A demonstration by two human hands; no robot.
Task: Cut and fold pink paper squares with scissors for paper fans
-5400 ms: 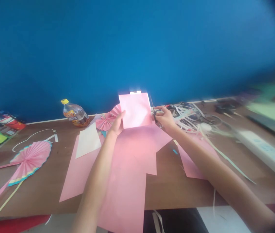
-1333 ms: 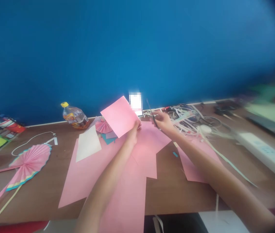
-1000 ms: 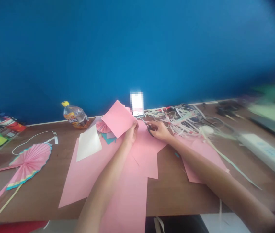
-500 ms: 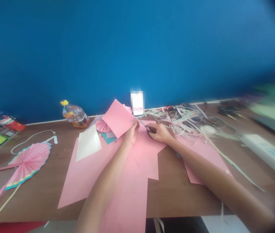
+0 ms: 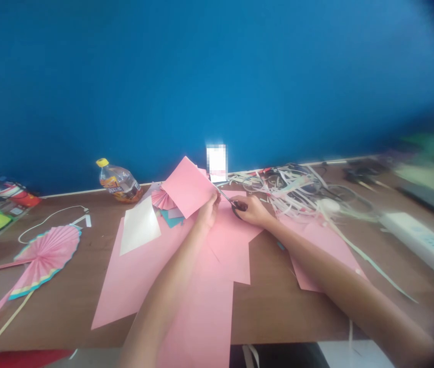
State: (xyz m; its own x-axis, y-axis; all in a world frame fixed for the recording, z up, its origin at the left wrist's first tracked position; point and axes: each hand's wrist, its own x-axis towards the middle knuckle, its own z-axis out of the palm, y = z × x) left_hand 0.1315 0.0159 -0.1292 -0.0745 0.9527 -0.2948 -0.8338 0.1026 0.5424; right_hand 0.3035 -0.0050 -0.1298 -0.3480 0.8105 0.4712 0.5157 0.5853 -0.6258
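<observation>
A square of pink paper [image 5: 188, 186] is pinched at its right corner by my left hand [image 5: 210, 208], raised and tilted above the table. My right hand [image 5: 254, 210] is closed round the dark handles of a pair of scissors [image 5: 235, 204]. Their blades point up and left, along the paper's right edge near my left fingertips; whether they are cutting into it I cannot tell. Larger pink sheets [image 5: 193, 317] lie under both forearms. Behind the held square, a folded pink paper piece [image 5: 162, 198] shows in part, with blue-green paper [image 5: 171, 219] below it.
A yellow-capped bottle [image 5: 120, 183] leans near the blue wall. On the left lies a pleated pink fan [image 5: 50, 255]. Tangled paper strips [image 5: 293, 186] heap up at back right, with a white power strip [image 5: 424, 245] farther right. A white sheet [image 5: 140, 229] lies left of centre.
The pink square has shifted very slightly to the right. Both hands keep nearly the same position and grip, and the scissors stay at the paper's right edge.
</observation>
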